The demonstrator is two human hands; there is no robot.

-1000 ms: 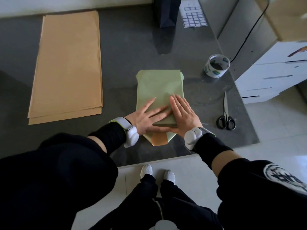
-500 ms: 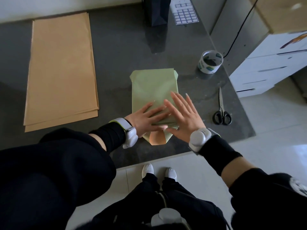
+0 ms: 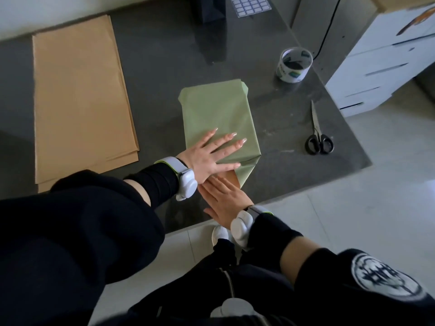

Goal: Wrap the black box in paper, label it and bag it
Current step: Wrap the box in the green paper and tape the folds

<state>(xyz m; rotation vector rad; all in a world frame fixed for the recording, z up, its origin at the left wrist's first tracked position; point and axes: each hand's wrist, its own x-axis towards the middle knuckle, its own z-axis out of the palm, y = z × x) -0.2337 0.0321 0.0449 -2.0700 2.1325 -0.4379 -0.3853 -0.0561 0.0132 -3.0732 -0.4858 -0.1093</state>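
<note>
The wrapped box [image 3: 219, 109] lies mid-desk [image 3: 160, 62], covered in pale green paper (none of its black surface shows). The left hand [image 3: 209, 156] presses flat on its near end, fingers [image 3: 231, 137] straight and spread wide, gripping nothing. The right hand [image 3: 227, 203] lies just below it by the desk's near edge, its fingers straight and close together, their tips hidden beneath the left wrist beside the pointed end flap [image 3: 244, 175]. A stack of brown paper [image 3: 80, 97] lies to the left. A tape roll [image 3: 294, 64] and scissors [image 3: 317, 137] sit to the right, with a label sheet [image 3: 250, 4] and black bag [image 3: 211, 8] at the far edge.
</note>
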